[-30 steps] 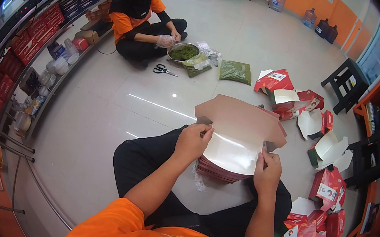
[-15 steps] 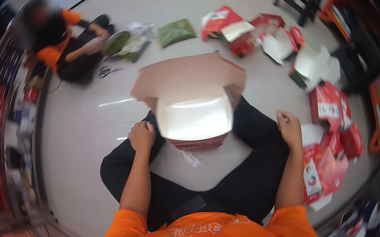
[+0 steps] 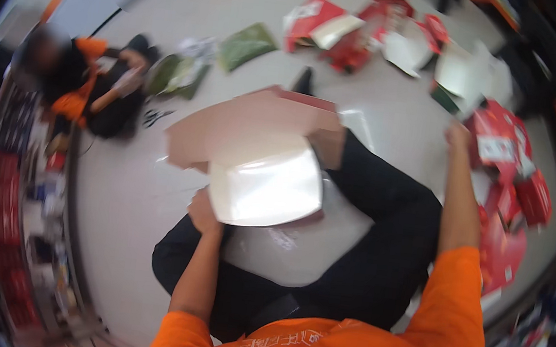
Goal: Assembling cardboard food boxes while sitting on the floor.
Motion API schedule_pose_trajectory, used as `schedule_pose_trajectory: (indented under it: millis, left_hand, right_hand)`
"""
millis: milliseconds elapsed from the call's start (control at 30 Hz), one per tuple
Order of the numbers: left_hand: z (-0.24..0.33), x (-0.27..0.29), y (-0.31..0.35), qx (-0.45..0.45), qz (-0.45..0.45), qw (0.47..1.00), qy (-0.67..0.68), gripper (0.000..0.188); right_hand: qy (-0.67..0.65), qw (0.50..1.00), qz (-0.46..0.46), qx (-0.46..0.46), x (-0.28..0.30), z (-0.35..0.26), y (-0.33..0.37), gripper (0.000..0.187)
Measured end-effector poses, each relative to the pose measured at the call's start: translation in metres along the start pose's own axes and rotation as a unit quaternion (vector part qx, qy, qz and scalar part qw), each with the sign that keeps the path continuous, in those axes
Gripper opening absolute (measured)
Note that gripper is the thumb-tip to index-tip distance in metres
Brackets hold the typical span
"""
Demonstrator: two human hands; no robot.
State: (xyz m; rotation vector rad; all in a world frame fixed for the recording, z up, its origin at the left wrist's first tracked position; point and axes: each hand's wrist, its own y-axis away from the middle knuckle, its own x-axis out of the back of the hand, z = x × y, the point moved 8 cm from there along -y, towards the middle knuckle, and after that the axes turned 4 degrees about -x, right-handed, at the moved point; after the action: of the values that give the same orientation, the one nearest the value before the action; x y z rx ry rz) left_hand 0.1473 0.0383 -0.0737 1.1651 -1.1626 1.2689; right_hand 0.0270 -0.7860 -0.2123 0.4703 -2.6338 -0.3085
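Note:
A cardboard box blank (image 3: 267,176), pale and glossy in its middle with brownish-pink flaps, lies tilted between my legs. Little shows of the stack (image 3: 305,222) under it. At the blank's near left corner my left hand (image 3: 205,211) is closed on the edge, its fingertips hidden behind the card. My right arm stretches out to the right. Its hand (image 3: 458,134) is beside a red box (image 3: 498,140), blurred, so its fingers and any contact cannot be made out.
Red and white opened boxes (image 3: 402,47) lie in an arc from the far middle to the right. A co-worker (image 3: 96,84) sits at far left near scissors (image 3: 155,117) and green packets (image 3: 248,47). Stocked shelves (image 3: 8,197) line the left side.
My left hand has left my knee for the blank's edge, and the top blank has shifted left and nearer. My right hand has moved forward and right from my knee toward the red boxes.

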Motion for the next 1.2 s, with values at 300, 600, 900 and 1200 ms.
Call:
schedule_pose_trajectory:
  millis: [300, 600, 900, 1200]
  left_hand:
    - [0.007, -0.002, 0.001, -0.043, 0.071, 0.994, -0.071, 0.022]
    - [-0.002, -0.029, -0.009, -0.046, 0.029, 0.996, -0.076, 0.021]
    - [0.001, -0.022, -0.005, -0.05, 0.029, 0.994, -0.097, 0.022]
    - [0.004, -0.023, -0.005, -0.062, 0.042, 0.994, -0.077, 0.023]
  right_hand:
    - [0.079, 0.944, 0.317, 0.047, 0.027, -0.03, -0.058, 0.071]
    - [0.145, 0.868, 0.439, 0.181, 0.048, -0.065, -0.068, 0.062]
    - [0.196, 0.902, 0.363, 0.128, 0.05, -0.039, -0.081, 0.056]
    - [0.218, 0.88, 0.394, 0.15, 0.067, -0.029, -0.078, 0.056]
